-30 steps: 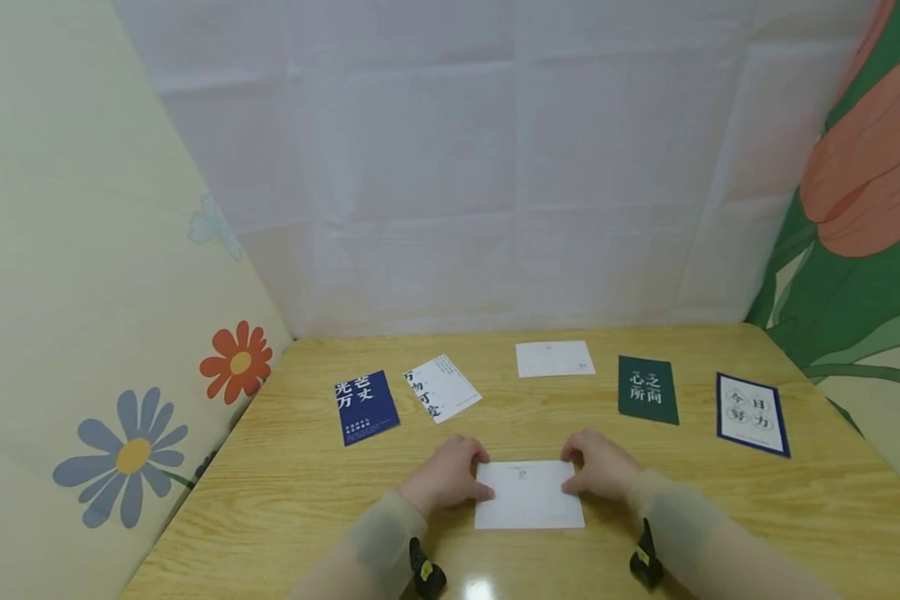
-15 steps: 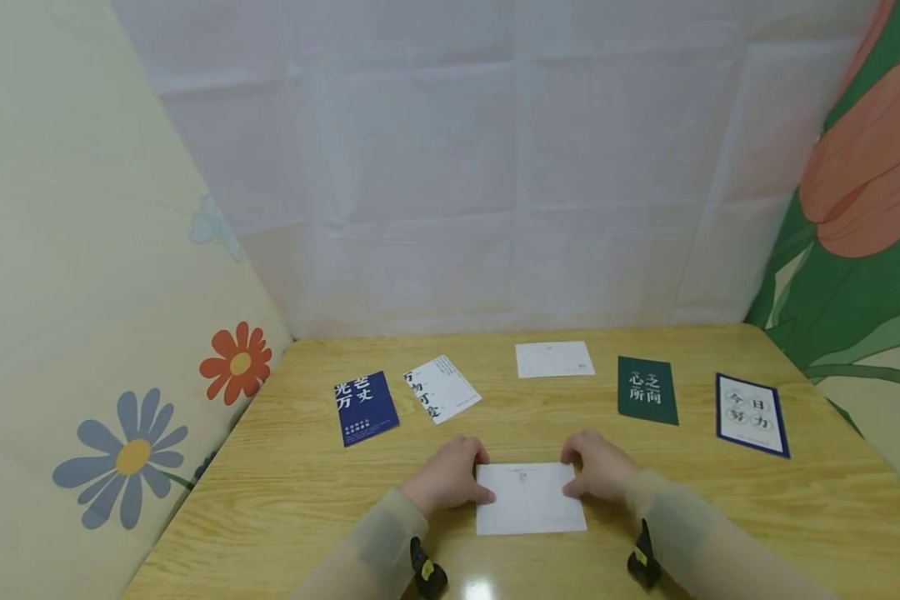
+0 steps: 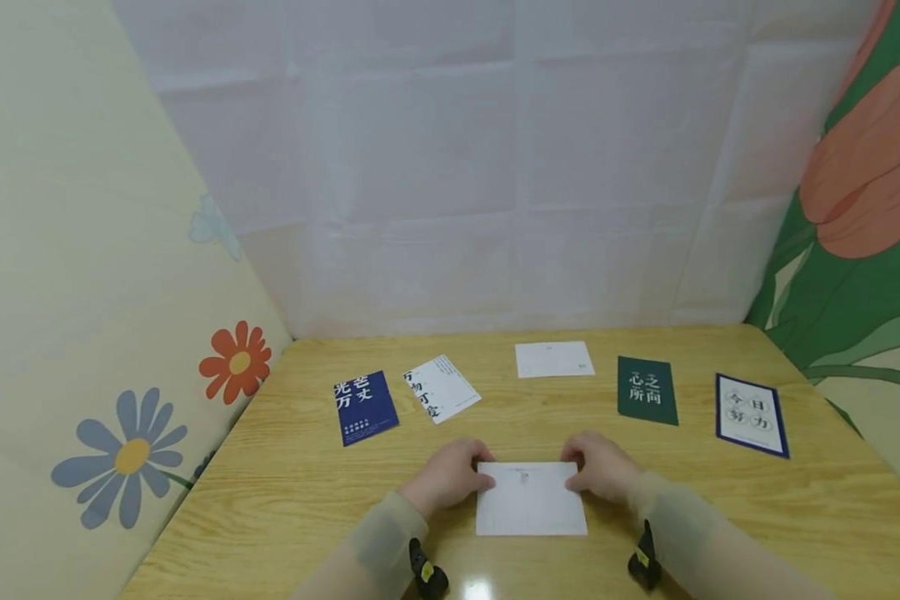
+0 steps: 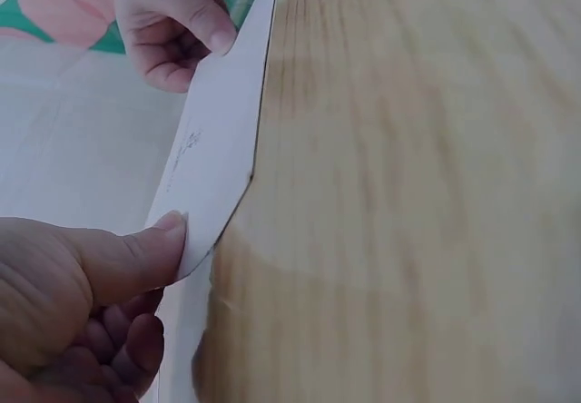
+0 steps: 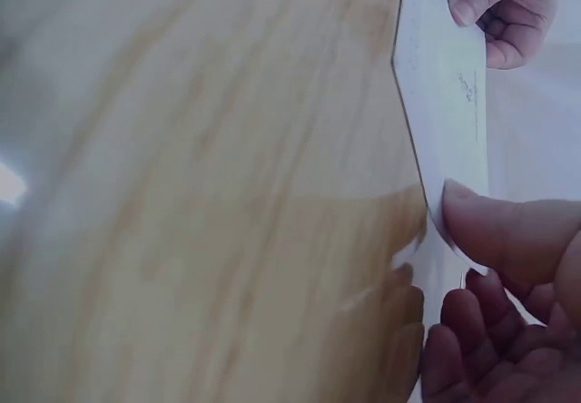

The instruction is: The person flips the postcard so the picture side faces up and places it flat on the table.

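From my remote feed I see an indoor staged corner; can't tell home or studio. Wooden table (image 3: 270, 508), creased white sheet (image 3: 420, 167) behind the table, daisy-print wall (image 3: 105, 233) left of it, tulip-print wall (image 3: 866, 167) right of it.

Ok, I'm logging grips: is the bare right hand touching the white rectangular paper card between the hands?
Touching. The right wrist view shows the right hand holding the white card, thumb resting on its marked face.

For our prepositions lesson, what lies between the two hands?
A white card, held by the left hand and the right hand at opposite edges; the head view shows this.
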Demonstrator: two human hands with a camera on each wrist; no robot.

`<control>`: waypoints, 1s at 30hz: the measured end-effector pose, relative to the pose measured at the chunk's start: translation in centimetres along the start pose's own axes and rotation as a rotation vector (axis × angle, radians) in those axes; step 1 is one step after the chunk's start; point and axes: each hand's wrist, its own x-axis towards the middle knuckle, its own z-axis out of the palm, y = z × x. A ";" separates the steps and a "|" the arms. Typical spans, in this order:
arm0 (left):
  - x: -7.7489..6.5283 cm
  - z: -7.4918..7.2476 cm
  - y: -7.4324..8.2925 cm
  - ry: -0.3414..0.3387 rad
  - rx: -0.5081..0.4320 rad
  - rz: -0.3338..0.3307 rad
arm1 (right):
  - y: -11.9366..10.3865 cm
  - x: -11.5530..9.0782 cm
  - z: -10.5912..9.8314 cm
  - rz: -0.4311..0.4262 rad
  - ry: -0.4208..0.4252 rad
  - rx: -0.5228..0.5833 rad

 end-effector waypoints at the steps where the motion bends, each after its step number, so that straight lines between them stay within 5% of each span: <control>1: 0.0 0.0 0.1 0.006 -0.008 -0.001 | 0.0 0.0 0.0 0.000 0.005 0.007; 16: 0.1 -0.7 0.6 0.044 -0.127 -0.007 | -0.1 -0.4 -0.8 -0.001 0.048 0.123; 30: 0.3 -1.9 1.2 0.109 -0.126 0.033 | -0.9 -0.7 -2.3 -0.069 0.102 0.131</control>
